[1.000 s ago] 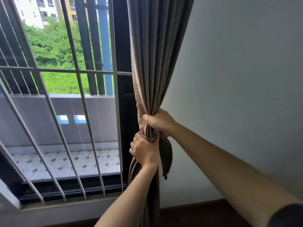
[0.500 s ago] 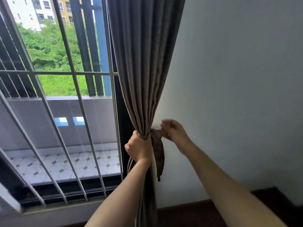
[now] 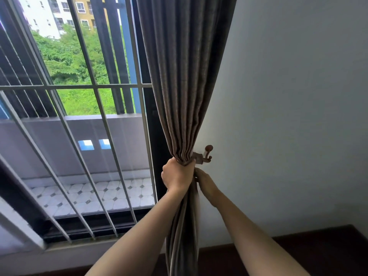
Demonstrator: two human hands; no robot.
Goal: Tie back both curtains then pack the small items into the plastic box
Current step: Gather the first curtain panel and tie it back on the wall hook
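Note:
A grey-brown curtain [image 3: 185, 80] hangs at the window's right edge, gathered into a tight bunch. My left hand [image 3: 176, 176] grips the bunch from the left. A fabric tieback [image 3: 197, 156] runs from the bunch to a brown wall hook [image 3: 208, 153] and is looped over it. My right hand [image 3: 205, 181] is just below the hook, behind the curtain's right side, with its fingers against the fabric; its fingertips are hidden. No plastic box or small items are in view.
A barred window [image 3: 79, 86] fills the left, with a tiled balcony [image 3: 89, 196] beyond. A plain white wall [image 3: 298, 116] is on the right. Dark flooring [image 3: 318, 248] runs along the bottom.
The tieback has gone from my right hand onto the wall hook. My right hand dropped from beside the bunch to just below it. My left hand kept its grip.

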